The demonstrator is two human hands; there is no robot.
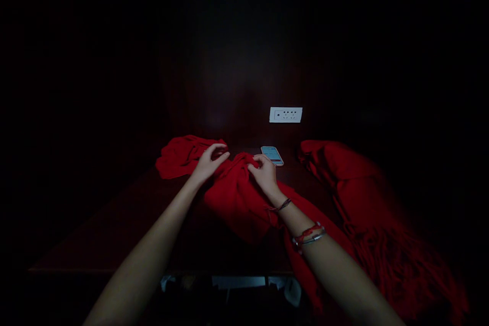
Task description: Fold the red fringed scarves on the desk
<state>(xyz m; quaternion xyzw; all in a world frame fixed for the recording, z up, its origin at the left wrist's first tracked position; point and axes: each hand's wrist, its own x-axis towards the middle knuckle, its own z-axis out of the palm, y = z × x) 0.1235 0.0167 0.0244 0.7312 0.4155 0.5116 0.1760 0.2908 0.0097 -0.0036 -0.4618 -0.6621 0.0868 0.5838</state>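
Red cloth (pixel 239 206) lies bunched on a dark bench (pixel 148 219), directly under both hands — its length trailing toward the near right. The right hand (pixel 265 174), nearer that length, pinches a raised fold; the left hand (pixel 207 165) curves half-open, no grip visible. A lit phone (pixel 272 156) beyond — text unreadable.

A dark table (pixel 114 229) bears red cloth (pixel 237 204) and a lit phone (pixel 272 155).
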